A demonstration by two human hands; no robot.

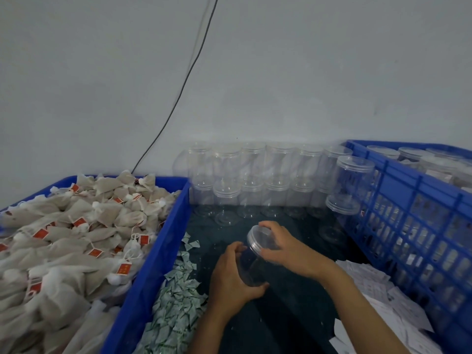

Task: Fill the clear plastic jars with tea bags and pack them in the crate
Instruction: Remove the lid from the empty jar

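An empty clear plastic jar (251, 263) lies tilted over the dark table. My left hand (231, 279) grips its body from below. My right hand (283, 247) curls over its clear lid (259, 237) at the top end. A blue tray (153, 274) on the left is heaped with beige tea bags (69, 238) carrying red tags. The blue slatted crate (408, 226) on the right holds several lidded jars (419, 155). Stacked empty jars (255, 180) stand in two tiers along the back wall.
Small green-and-white sachets (178, 295) lie in a strip beside the tray. White paper labels (378, 297) are piled at the crate's foot. A black cable (189, 72) runs down the grey wall. The dark table surface (288, 302) lies between tray and crate.
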